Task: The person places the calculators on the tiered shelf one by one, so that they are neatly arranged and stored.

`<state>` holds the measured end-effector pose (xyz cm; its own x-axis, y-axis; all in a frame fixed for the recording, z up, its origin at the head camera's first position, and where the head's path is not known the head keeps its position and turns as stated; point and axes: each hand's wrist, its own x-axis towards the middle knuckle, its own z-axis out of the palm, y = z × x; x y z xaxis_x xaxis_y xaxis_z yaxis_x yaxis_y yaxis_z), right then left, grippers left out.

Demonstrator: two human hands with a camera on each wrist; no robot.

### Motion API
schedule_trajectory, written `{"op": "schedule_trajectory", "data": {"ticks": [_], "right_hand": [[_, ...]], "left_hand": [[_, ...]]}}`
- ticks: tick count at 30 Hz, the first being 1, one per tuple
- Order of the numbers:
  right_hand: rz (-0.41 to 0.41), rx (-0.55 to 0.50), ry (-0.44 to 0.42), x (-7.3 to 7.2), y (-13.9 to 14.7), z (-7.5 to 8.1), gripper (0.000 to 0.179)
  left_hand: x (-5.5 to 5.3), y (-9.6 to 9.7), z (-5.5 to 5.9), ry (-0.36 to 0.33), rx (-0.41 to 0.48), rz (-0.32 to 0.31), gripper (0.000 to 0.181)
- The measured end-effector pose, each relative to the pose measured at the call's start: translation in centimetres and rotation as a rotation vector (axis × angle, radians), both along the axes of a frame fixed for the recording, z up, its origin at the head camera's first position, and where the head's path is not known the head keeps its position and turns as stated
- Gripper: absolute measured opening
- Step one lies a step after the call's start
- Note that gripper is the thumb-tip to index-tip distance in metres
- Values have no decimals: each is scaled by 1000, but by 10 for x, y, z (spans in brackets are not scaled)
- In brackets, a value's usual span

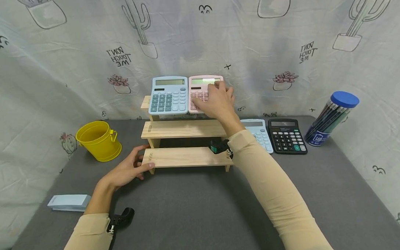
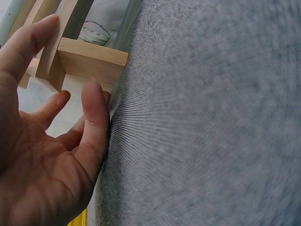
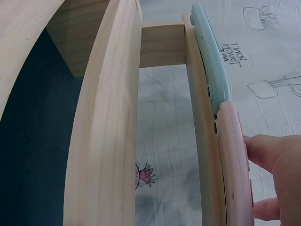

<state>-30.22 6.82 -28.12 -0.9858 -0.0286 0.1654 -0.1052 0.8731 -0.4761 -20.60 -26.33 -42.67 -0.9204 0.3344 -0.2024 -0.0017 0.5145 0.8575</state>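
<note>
A three-tier wooden stand (image 1: 187, 129) bears a light blue calculator (image 1: 168, 95) and a pink calculator (image 1: 198, 89), side by side and leaning upright on its top tier. My right hand (image 1: 219, 102) reaches over the stand, thumb and fingers touching the pink calculator's face. In the right wrist view, fingertips (image 3: 265, 209) meet its front, and both calculators rest against the top board. At the left end of the lowest board, my left hand (image 1: 130, 166) holds the stand. Its thumb (image 2: 42, 30) lies on the board's edge, with the other fingers around the end.
On the right stand another light blue calculator (image 1: 260, 137), partly behind my right forearm, a black calculator (image 1: 286, 136) and a blue-lidded tub of pencils (image 1: 329, 120). A yellow bucket (image 1: 99, 141) and a pale blue stapler-like object (image 1: 69, 202) are on the left. Patterned cloth hangs behind.
</note>
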Motion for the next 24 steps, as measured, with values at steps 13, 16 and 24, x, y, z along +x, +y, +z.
{"op": "schedule_trajectory", "data": {"ticks": [13, 16, 24], "right_hand": [[110, -69, 38, 3, 15, -8, 82], [146, -111, 62, 6, 27, -9, 83], [200, -179, 126, 18, 81, -23, 74]], "left_hand": [[2, 0, -4, 6, 13, -3, 90], [3, 0, -3, 7, 12, -2, 91], [2, 0, 1, 12, 18, -1, 90]]}}
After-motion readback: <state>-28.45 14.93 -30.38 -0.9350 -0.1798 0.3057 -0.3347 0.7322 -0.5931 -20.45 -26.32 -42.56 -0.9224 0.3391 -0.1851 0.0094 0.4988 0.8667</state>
